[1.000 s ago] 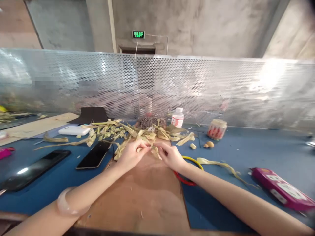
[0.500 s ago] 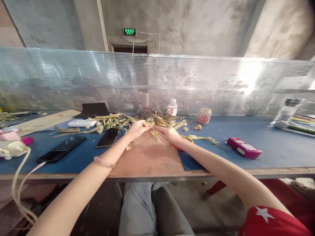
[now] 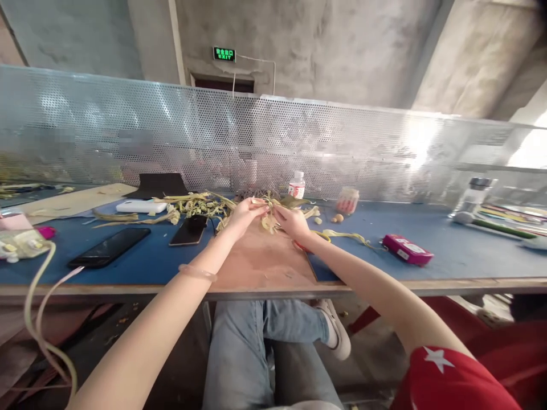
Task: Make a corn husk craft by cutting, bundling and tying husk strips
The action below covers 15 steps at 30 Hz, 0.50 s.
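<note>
My left hand [image 3: 244, 215] and my right hand [image 3: 292, 220] meet over the far end of a brown board [image 3: 260, 263] on the blue table [image 3: 448, 256]. Both pinch a small bunch of pale dried leaf strips [image 3: 269, 219] held between them, fingers closed on it. A heap of the same dried strips [image 3: 194, 205] lies just behind and to the left of my hands. A pale bangle [image 3: 197, 273] sits on my left forearm. Red and yellow rings [image 3: 319, 237] lie partly under my right wrist.
Two dark phones [image 3: 109, 247] [image 3: 188, 230] and a white power bank [image 3: 137, 206] lie to the left. A small bottle [image 3: 296, 185], a jar [image 3: 347, 200] and a magenta box [image 3: 405, 249] stand to the right. A perforated metal screen [image 3: 342, 148] backs the table.
The view has pulled back and tilted down, showing my legs and the table's front edge. My hands stay together on the leaf strips, lifted slightly off the board.
</note>
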Available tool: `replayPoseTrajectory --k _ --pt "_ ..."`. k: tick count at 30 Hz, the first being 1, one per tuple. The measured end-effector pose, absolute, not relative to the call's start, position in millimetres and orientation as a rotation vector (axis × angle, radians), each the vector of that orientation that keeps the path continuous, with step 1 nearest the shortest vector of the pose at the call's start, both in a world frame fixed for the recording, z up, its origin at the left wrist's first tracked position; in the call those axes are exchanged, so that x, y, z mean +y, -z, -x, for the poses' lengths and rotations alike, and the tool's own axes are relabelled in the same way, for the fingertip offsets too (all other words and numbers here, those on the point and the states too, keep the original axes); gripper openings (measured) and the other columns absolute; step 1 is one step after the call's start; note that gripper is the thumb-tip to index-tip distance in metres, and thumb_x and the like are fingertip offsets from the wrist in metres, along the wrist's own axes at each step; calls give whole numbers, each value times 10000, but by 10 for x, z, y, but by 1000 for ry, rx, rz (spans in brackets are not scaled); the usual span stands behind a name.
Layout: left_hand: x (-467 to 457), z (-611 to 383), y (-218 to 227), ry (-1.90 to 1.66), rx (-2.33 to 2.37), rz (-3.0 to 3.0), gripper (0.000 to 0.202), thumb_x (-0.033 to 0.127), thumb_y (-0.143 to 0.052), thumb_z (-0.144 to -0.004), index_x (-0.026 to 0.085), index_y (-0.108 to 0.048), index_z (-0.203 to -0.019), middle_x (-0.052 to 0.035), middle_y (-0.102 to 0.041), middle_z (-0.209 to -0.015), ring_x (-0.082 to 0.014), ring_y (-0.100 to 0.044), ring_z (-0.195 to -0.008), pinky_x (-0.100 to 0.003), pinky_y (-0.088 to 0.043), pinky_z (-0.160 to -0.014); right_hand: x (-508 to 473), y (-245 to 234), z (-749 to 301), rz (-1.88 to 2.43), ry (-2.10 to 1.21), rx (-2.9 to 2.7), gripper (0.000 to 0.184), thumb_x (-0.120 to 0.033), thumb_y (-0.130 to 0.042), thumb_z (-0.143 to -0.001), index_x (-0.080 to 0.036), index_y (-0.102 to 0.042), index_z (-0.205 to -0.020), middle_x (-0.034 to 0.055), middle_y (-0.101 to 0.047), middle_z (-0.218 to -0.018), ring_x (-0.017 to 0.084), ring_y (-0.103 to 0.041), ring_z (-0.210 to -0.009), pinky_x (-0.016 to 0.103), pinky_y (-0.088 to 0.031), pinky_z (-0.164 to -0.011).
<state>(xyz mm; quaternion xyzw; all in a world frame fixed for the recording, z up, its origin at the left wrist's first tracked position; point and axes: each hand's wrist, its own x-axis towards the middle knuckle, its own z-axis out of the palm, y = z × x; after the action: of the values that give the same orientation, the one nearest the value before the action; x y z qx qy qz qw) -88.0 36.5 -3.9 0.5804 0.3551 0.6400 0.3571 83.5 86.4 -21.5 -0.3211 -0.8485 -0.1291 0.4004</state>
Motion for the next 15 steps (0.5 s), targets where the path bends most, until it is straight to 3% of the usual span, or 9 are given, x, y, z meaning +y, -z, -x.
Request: replayPoseTrajectory --k 11,15 --pt "427 666 14 -1737 918 -1404 338 148 -741 -631 138 -547 -908 -56 -657 -853 -145 -626 -778 -315 -512 -773 836 219 -751 934 420 -2076 365 -323 -354 -937 -181 -640 -1114 88 -722 -778 153 -627 -627 215 -362 -555" --pt "403 690 16 -1736 966 -1414 365 127 -758 -601 140 -553 -902 -59 -653 -871 -147 -618 -773 -310 -504 -761 849 260 -743 911 456 -2087 345 -324 -366 -932 -185 -672 -1010 77 -711 -748 140 -618 -626 203 -351 -542"
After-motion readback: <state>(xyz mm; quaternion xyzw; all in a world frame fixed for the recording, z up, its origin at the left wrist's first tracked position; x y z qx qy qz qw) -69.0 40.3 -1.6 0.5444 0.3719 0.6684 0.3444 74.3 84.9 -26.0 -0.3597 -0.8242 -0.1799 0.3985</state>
